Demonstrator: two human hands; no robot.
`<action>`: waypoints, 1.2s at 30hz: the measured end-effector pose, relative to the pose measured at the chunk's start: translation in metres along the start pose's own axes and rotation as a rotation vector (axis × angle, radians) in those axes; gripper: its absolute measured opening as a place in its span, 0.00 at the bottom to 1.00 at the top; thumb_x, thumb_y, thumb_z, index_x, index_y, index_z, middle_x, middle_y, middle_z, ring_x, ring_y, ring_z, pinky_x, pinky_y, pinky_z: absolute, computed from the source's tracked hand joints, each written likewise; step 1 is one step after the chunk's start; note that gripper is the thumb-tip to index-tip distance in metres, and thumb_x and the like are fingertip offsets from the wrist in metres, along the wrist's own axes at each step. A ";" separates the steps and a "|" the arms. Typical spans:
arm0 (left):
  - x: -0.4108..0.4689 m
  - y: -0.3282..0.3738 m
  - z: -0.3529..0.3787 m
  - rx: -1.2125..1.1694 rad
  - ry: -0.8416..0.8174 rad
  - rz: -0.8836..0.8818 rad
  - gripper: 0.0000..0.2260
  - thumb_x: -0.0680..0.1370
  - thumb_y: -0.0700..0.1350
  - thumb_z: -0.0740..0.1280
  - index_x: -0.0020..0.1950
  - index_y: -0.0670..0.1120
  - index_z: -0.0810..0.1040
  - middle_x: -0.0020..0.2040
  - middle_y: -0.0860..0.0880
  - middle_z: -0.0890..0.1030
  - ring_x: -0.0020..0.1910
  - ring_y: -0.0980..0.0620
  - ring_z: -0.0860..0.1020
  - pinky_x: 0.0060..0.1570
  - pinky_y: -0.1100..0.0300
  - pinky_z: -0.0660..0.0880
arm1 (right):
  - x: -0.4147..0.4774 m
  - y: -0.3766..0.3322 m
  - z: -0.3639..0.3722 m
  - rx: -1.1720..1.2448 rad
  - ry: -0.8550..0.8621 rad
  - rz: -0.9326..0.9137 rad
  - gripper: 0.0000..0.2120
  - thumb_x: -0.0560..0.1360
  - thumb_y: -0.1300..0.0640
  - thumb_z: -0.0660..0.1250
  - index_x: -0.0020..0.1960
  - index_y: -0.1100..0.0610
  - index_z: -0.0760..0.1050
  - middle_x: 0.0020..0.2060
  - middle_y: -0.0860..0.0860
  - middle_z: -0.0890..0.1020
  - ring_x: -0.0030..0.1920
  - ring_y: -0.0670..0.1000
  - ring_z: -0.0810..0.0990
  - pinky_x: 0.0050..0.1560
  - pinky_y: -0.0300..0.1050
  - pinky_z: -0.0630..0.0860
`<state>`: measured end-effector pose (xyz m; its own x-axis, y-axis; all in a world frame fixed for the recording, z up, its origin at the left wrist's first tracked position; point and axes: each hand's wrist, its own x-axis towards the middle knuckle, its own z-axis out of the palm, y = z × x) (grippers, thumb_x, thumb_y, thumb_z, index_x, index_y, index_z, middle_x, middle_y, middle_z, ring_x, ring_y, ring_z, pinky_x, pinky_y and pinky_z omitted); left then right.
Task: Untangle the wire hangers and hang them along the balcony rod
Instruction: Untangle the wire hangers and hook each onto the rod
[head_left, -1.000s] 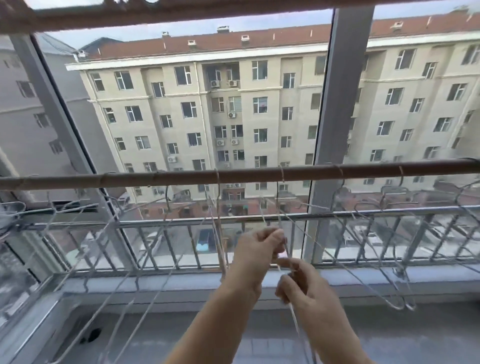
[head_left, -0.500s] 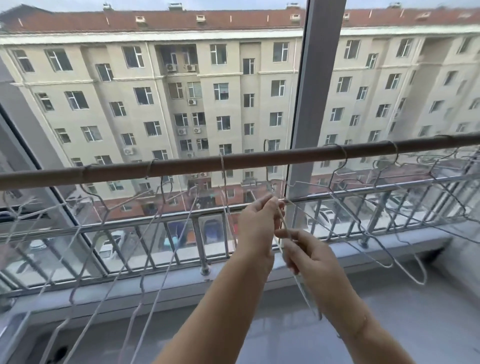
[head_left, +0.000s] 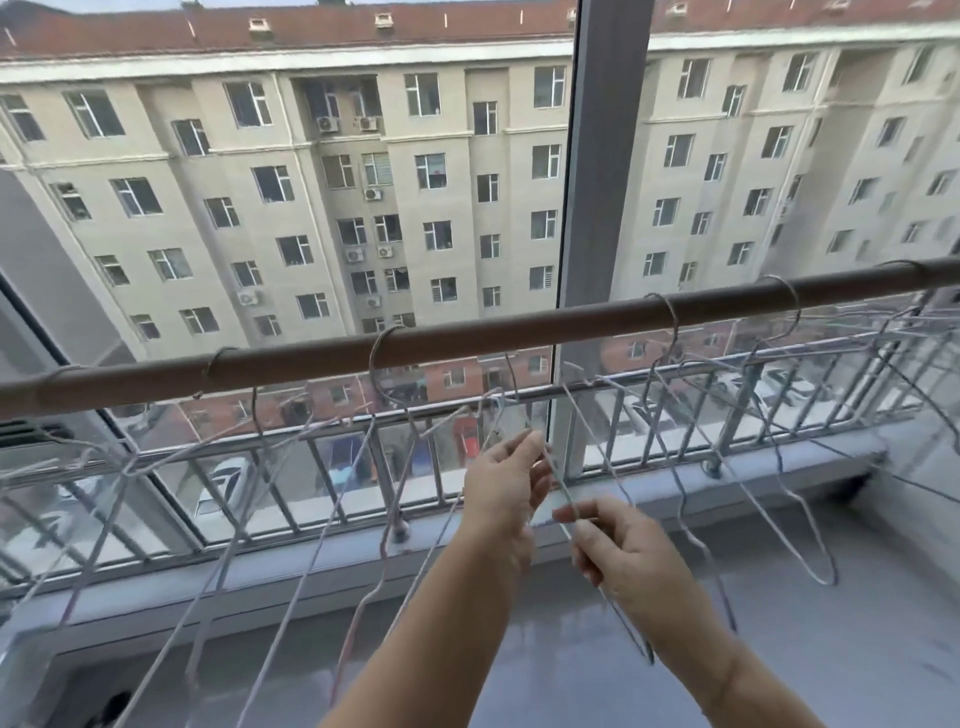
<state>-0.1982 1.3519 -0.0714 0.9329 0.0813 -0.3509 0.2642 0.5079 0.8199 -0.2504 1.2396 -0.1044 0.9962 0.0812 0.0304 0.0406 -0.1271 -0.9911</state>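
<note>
A brown balcony rod (head_left: 467, 335) crosses the view, higher at the right. Several thin wire hangers hang from it by their hooks, some to the left (head_left: 387, 358) and some to the right (head_left: 672, 325), their lower wires crossing each other. My left hand (head_left: 506, 483) pinches the upper part of one wire hanger (head_left: 558, 486) just below the rod. My right hand (head_left: 618, 551) pinches the same hanger's wire a little lower, and the wire runs down past my right wrist. Whether its hook sits on the rod is unclear.
A grey metal railing (head_left: 613, 415) and a window with a vertical frame post (head_left: 597, 234) stand behind the rod. A concrete ledge (head_left: 291, 566) runs below them, above the grey balcony floor (head_left: 571, 675). A dark drain hole (head_left: 111, 709) lies at the bottom left.
My hands have drawn apart, the right one sliding lower along the wire. The view has tilted down and right, so the rod slopes more.
</note>
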 end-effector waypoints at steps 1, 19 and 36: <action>0.000 -0.004 -0.003 0.017 0.018 -0.009 0.04 0.75 0.38 0.67 0.50 0.42 0.78 0.34 0.48 0.78 0.30 0.56 0.74 0.32 0.67 0.72 | -0.003 0.004 -0.001 -0.006 -0.023 0.018 0.09 0.76 0.65 0.60 0.46 0.56 0.77 0.25 0.50 0.77 0.29 0.47 0.73 0.32 0.38 0.70; -0.034 -0.044 -0.083 0.658 -0.114 -0.017 0.06 0.76 0.35 0.64 0.45 0.44 0.79 0.34 0.49 0.76 0.31 0.56 0.72 0.31 0.68 0.66 | 0.007 0.012 -0.021 -0.252 -0.165 -0.059 0.12 0.76 0.59 0.63 0.56 0.47 0.74 0.55 0.44 0.80 0.57 0.43 0.77 0.60 0.38 0.71; -0.059 -0.043 -0.075 0.926 -0.008 0.441 0.06 0.74 0.45 0.69 0.42 0.56 0.77 0.51 0.52 0.78 0.54 0.60 0.74 0.55 0.66 0.68 | -0.051 -0.018 -0.064 -0.189 -0.427 0.259 0.09 0.78 0.66 0.56 0.48 0.61 0.75 0.26 0.47 0.73 0.27 0.48 0.71 0.26 0.41 0.71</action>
<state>-0.2829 1.3899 -0.1201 0.9934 0.0934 0.0667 -0.0204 -0.4276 0.9037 -0.2970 1.1745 -0.0799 0.8573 0.4132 -0.3071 -0.1508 -0.3689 -0.9172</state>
